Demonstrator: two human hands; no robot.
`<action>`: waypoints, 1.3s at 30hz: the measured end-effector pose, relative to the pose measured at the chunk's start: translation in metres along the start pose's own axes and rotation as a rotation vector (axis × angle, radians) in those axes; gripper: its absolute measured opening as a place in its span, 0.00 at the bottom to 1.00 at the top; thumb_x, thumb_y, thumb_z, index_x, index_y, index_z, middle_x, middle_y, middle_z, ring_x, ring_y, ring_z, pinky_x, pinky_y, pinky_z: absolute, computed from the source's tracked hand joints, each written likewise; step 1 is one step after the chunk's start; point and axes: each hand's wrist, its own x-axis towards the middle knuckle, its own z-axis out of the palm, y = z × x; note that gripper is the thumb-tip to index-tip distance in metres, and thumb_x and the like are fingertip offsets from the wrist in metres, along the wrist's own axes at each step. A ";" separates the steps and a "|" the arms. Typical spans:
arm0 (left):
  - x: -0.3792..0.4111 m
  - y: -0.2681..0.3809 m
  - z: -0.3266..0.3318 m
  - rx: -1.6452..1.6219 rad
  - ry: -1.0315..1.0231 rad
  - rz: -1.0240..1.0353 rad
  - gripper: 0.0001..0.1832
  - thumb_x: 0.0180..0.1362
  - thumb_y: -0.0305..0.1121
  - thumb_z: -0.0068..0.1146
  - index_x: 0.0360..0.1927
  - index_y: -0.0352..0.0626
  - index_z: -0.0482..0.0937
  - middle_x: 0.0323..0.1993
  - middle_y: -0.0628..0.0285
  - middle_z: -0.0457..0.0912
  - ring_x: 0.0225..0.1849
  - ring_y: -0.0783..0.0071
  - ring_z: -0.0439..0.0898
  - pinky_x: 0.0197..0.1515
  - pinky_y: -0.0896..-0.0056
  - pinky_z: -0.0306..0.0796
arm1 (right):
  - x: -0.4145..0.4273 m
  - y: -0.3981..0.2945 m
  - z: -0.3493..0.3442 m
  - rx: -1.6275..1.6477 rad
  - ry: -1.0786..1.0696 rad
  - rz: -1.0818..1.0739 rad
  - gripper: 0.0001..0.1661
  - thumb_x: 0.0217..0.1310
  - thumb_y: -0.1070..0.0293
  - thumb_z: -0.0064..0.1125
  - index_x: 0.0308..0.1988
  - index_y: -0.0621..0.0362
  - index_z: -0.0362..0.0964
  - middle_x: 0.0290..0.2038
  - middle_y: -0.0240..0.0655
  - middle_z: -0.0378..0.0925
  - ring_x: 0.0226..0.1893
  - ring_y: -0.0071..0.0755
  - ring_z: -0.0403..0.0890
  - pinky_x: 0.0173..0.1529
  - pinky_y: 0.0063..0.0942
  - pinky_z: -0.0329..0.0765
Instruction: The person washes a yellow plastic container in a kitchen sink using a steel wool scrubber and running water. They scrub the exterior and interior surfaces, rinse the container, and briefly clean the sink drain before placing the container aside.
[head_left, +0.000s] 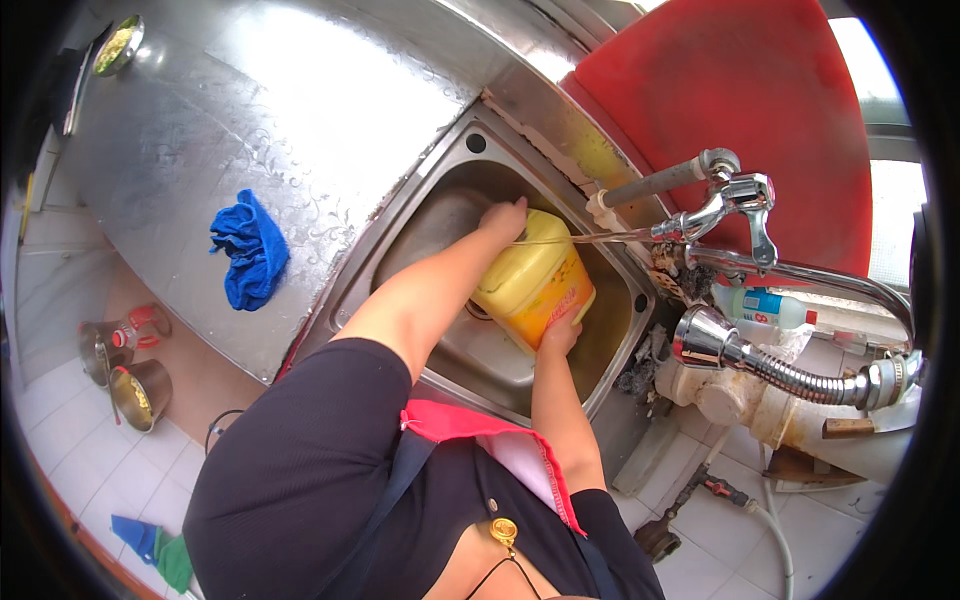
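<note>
A yellow plastic container (525, 274) with a printed orange and pink label is tilted inside the stainless steel sink (439, 176). My left hand (504, 221) grips its upper far side. Against the lower labelled side, my right hand (561, 334) holds it, with the fingers partly hidden by the container. A thin stream of water runs from the chrome tap (727, 202) onto the container's upper face, close to my left wrist. Part of the drain (475, 310) shows beneath the container.
A crumpled blue cloth (251, 251) lies on the steel counter (172, 142); a bowl of food (118, 46) stands at its far end. Right of the sink hangs a flexible spray hose head (705, 337), near a plastic bottle (776, 309). A red board (735, 112) rises behind the tap. Metal pots (142, 397) stand lower left.
</note>
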 end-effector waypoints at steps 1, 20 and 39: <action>-0.012 0.024 -0.005 0.075 -0.041 0.006 0.28 0.60 0.48 0.29 0.47 0.34 0.72 0.49 0.44 0.71 0.53 0.50 0.68 0.55 0.60 0.60 | 0.002 0.004 -0.004 -0.021 0.013 0.006 0.41 0.59 0.41 0.38 0.54 0.70 0.55 0.50 0.51 0.67 0.47 0.44 0.72 0.50 0.32 0.70; -0.026 -0.111 0.035 -0.578 0.023 -0.210 0.19 0.61 0.36 0.32 0.48 0.38 0.69 0.52 0.43 0.68 0.57 0.51 0.63 0.59 0.62 0.56 | -0.003 -0.011 0.003 -0.211 0.034 -0.101 0.38 0.60 0.42 0.36 0.55 0.66 0.56 0.48 0.56 0.68 0.47 0.53 0.71 0.50 0.38 0.68; -0.001 -0.124 0.031 0.065 0.376 -0.511 0.26 0.54 0.46 0.48 0.43 0.29 0.72 0.46 0.44 0.73 0.45 0.52 0.74 0.45 0.60 0.68 | -0.032 -0.047 0.008 -0.661 0.197 -0.113 0.39 0.57 0.39 0.34 0.55 0.60 0.57 0.48 0.53 0.68 0.47 0.56 0.71 0.50 0.48 0.67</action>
